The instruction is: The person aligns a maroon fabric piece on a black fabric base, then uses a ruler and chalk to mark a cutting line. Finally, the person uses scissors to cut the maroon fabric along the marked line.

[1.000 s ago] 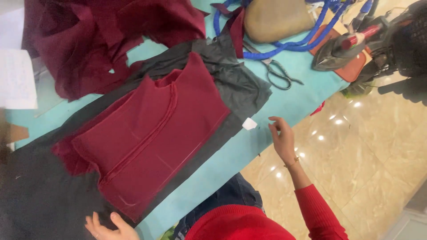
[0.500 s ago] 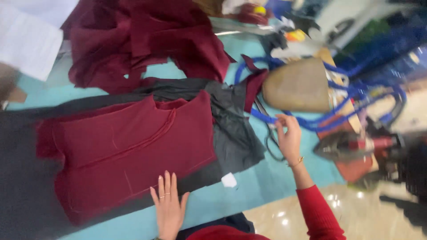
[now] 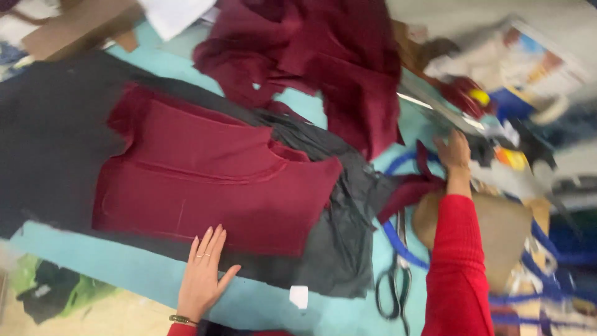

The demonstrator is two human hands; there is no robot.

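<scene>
The left hand lies flat with its grip spread, fingertips touching the maroon cut piece on the counter. The right hand reaches far forward into blurred clutter; whether its grip is spread, I cannot tell.

My left hand: flat, fingers together, palm down at the maroon panel's near edge | my right hand: red-sleeved arm stretched beyond its far corner, grip unclear.
</scene>
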